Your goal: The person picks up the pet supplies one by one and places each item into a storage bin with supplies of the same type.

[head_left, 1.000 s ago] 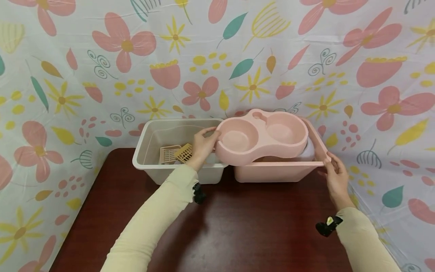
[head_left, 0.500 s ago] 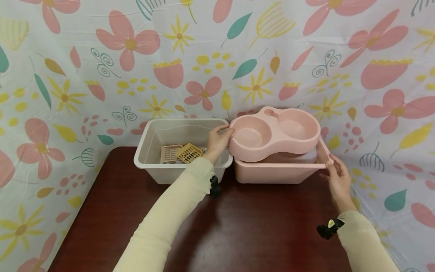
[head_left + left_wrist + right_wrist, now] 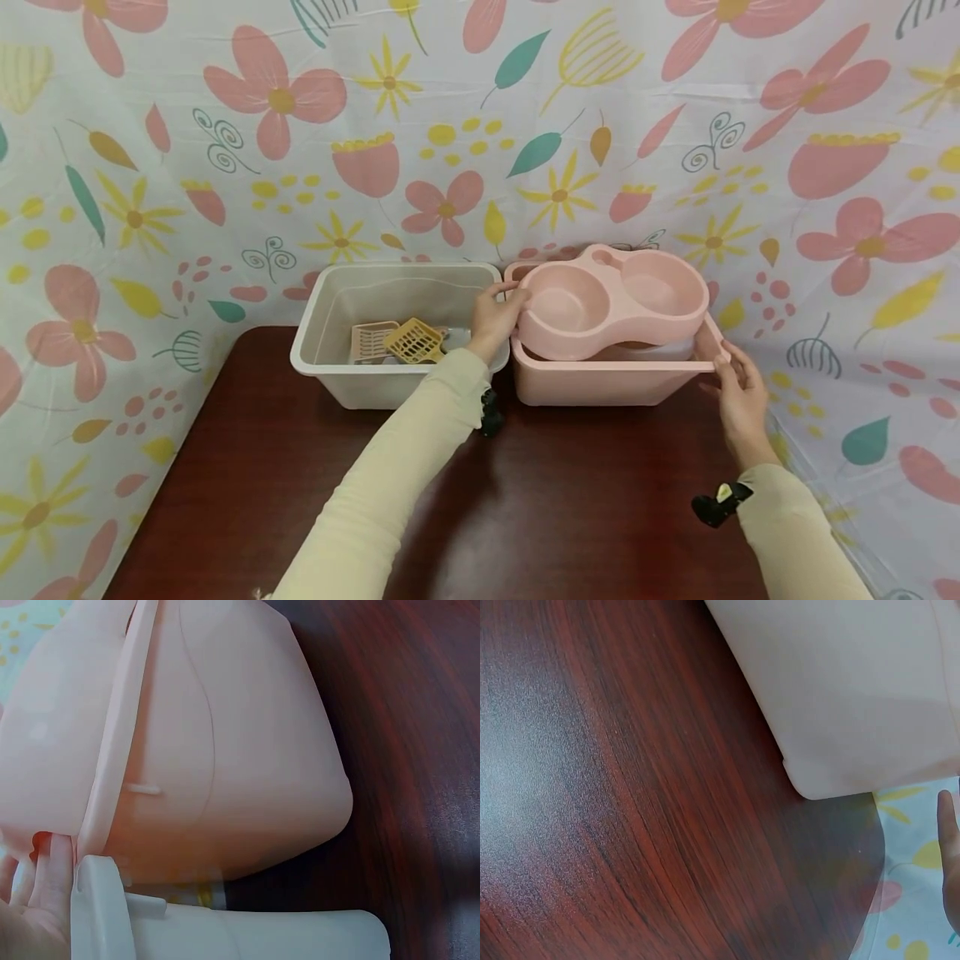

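Observation:
My left hand (image 3: 497,318) grips the left end of a pink double pet bowl (image 3: 613,302). The bowl overlaps the opening of a pink rectangular bin (image 3: 592,388), slightly tilted, its right end toward the bin's far side. In the left wrist view, fingers of that hand (image 3: 46,896) reach under the bowl's edge (image 3: 56,742), right by the bin's rim. Over at the right, my right hand (image 3: 742,404) pinches the bin's right rim corner; the right wrist view catches only one of its fingers (image 3: 949,855). A pale rounded thing (image 3: 678,348) inside the bin is mostly hidden beneath the bowl.
Close to the pink bin's left side stands a grey bin (image 3: 367,387). It contains a tan slotted scoop (image 3: 371,342), a yellow slotted scoop (image 3: 415,340) and pale items partly hidden. Behind both bins hangs a flowered cloth (image 3: 450,125); the table (image 3: 570,508) is dark red wood.
My left hand has carried the double bowl to the right, away from above the grey bin and over the pink one. My right hand stays on the pink bin's rim.

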Tool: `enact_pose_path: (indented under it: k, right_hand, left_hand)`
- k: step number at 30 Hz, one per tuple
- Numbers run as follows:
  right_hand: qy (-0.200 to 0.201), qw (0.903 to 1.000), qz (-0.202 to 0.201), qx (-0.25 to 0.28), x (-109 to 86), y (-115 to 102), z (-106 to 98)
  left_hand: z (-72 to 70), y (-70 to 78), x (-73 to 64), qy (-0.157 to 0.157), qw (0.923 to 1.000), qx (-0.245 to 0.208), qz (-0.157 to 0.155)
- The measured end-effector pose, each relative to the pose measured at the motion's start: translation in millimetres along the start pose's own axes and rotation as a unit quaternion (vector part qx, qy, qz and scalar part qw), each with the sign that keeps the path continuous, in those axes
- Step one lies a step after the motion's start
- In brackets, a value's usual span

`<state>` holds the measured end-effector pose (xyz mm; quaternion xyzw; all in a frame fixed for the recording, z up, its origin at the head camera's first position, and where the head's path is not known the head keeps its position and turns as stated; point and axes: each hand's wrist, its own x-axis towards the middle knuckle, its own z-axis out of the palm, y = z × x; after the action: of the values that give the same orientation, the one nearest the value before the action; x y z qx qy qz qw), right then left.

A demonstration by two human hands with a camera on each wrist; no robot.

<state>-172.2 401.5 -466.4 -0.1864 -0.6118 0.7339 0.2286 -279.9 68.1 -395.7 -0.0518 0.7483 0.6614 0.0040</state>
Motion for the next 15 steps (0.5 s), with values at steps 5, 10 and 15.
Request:
enact_pose_path:
  k: [5, 10, 15]
  right_hand:
    - [-0.005, 1.0000, -0.001, -0.007, -0.3, -0.9, 0.1]
    - [0.004, 1.0000, -0.005, -0.002, -0.1, 0.8, 0.5]
    - [0.004, 1.0000, -0.002, -0.001, 0.6, 1.6, -0.7]
  left_hand:
    - [2.4, -1.9, 1.9, -0.005, 1.0000, -0.005, -0.003]
    - [2.8, -2.3, 2.5, -0.012, 0.9999, -0.008, -0.008]
    - [2.5, -2.4, 2.9, -0.020, 0.9997, -0.008, -0.007]
